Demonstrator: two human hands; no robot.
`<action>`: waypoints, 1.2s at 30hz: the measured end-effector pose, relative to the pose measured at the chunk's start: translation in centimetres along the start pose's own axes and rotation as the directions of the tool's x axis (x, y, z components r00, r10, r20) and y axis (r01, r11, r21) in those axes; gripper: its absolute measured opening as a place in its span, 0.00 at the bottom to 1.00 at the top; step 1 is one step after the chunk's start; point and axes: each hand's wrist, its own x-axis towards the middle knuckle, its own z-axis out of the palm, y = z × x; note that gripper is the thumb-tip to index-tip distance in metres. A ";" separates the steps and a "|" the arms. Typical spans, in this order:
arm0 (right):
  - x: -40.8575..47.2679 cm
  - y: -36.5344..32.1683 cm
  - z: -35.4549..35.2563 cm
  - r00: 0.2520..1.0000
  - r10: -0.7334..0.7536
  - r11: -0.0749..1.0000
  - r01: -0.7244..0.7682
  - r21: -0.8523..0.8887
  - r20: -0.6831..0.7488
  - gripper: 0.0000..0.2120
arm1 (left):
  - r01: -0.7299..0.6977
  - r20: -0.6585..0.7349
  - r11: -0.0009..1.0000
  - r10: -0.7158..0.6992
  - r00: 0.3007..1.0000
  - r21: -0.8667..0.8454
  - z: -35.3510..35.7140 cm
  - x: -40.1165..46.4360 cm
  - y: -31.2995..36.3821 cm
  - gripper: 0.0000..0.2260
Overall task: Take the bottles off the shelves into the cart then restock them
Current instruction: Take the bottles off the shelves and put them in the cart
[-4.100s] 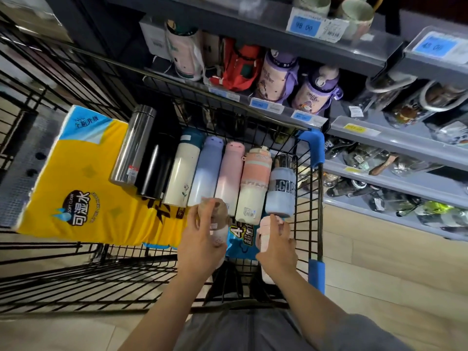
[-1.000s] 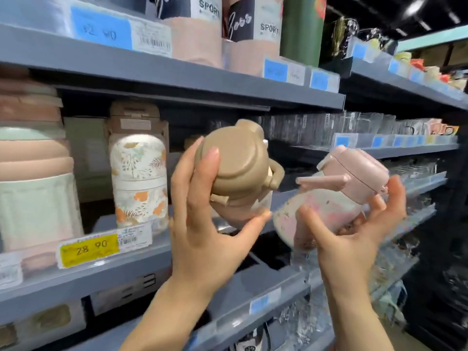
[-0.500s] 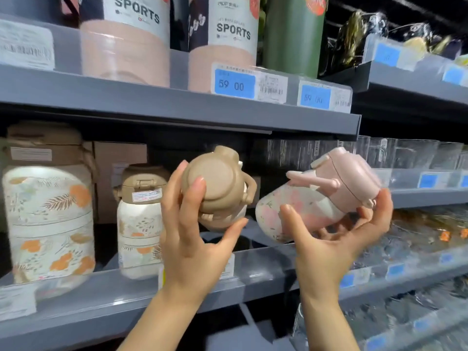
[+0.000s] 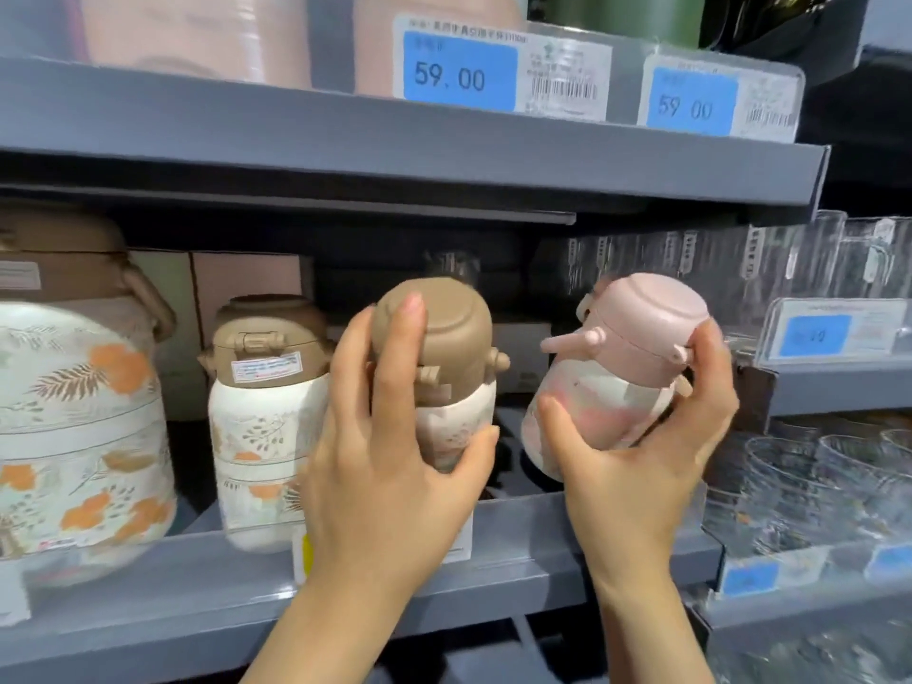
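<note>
The left hand (image 4: 380, 466) has its grip clamped on a brown-lidded bottle (image 4: 439, 367) and the right hand (image 4: 636, 456) on a pink-lidded bottle (image 4: 617, 372), both above the shelf (image 4: 148, 585). Blue price tags (image 4: 459, 66) read 59.00.

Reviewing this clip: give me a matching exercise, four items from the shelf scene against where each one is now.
Items:
1. brown-lidded bottle
2. pink-lidded bottle
3. large floral jug
4. 59.00 price tag

Places:
A. edge of the upper shelf
B. gripped by the right hand
C. standing at the far left of the middle shelf
D. gripped by the left hand

Pairs: 1-D, 2-B, 3-C, 4-A
</note>
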 end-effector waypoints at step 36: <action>0.6 0.4 -0.4 0.929 0.079 0.908 0.082 -0.411 0.360 0.52 | 0.070 0.291 0.926 -0.188 0.938 0.372 0.9 0.5 0.4 0.46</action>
